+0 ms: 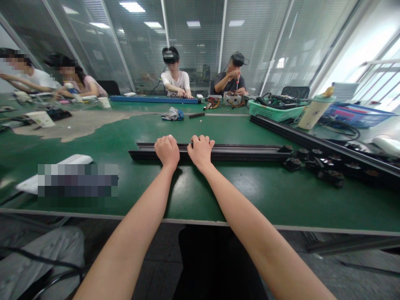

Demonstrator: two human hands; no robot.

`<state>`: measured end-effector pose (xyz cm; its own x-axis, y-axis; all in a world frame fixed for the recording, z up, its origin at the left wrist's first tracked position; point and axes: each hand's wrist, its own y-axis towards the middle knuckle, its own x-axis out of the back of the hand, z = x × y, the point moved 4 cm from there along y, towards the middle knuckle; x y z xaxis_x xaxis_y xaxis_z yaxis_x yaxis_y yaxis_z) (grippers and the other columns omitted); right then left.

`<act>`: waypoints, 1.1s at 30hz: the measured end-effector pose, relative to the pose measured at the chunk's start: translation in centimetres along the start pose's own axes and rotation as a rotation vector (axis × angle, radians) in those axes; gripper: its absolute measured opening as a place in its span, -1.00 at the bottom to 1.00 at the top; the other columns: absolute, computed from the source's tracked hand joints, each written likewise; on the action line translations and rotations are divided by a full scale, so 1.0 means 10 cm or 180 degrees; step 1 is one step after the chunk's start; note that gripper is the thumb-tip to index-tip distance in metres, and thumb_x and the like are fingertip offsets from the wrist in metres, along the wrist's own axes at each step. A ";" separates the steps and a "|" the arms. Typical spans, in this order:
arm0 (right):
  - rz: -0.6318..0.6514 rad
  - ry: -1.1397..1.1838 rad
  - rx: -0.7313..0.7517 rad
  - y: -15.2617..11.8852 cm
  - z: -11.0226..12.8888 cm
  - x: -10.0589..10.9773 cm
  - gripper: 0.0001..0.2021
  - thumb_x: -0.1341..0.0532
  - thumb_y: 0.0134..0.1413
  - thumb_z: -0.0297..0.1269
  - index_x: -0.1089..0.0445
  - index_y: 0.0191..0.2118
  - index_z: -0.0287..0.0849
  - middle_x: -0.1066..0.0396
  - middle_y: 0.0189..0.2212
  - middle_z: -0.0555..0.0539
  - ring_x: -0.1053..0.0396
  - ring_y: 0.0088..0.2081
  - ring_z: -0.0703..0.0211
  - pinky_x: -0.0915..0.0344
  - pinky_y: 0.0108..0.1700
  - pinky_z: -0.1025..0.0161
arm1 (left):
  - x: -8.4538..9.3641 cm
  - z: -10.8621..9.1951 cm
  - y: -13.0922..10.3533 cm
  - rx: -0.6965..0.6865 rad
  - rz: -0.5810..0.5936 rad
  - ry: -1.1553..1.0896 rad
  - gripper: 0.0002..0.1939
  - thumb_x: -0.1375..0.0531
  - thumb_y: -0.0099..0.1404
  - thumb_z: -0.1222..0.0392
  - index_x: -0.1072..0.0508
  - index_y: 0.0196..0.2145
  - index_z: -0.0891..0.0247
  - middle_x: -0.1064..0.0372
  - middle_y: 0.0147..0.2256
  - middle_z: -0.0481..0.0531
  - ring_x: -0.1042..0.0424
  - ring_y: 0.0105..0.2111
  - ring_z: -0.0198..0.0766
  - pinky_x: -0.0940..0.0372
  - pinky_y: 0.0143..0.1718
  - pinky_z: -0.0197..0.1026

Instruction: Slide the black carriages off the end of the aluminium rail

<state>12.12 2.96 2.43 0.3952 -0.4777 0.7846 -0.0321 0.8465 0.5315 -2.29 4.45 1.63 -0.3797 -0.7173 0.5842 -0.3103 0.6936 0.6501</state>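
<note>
A long black rail (pixel 250 154) lies across the green table (pixel 200 191) in front of me. My left hand (pixel 168 151) is wrapped over its left half, fingers curled down on the far side. Close beside it, my right hand (pixel 201 151) grips the same rail near its middle with bent fingers. The fingertips of both hands are partly hidden behind the rail. Several small black parts (pixel 321 164) lie in a pile at the rail's right end.
Another long black rail (pixel 296 135) runs diagonally at the right. Behind it stand a green basket (pixel 275 111) of cables, a bottle (pixel 315 111) and a blue basket (pixel 362 116). A crumpled cloth (pixel 172 114) lies ahead. Several people sit across the table and at the left.
</note>
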 end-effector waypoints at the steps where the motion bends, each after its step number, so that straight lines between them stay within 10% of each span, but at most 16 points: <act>1: 0.0020 0.0002 0.0007 0.00 0.00 0.00 -0.76 -0.11 0.43 -0.32 -0.51 0.01 -0.17 -0.50 0.00 -0.30 -0.34 0.08 -0.19 -0.14 0.12 -0.07 | 0.00 0.00 0.00 0.0008 0.0007 -0.0012 -0.49 0.19 0.60 0.16 -0.48 -0.32 0.18 -0.56 -0.12 0.30 -0.45 0.07 0.15 -0.20 0.22 0.16; 33: 0.0291 -0.0183 0.0026 0.02 0.00 0.02 -0.67 -0.06 0.45 -0.39 -0.58 0.04 -0.12 -0.48 0.03 -0.29 -0.40 0.06 -0.16 -0.15 0.14 -0.09 | 0.00 0.00 0.00 0.0004 -0.0063 -0.0052 -0.50 0.19 0.60 0.13 -0.47 -0.33 0.16 -0.56 -0.13 0.29 -0.45 0.06 0.15 -0.20 0.21 0.18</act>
<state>12.21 3.05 2.73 0.3371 -0.4114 0.8469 -0.0733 0.8853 0.4592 -2.26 4.45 1.63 -0.3878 -0.7297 0.5632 -0.3191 0.6795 0.6607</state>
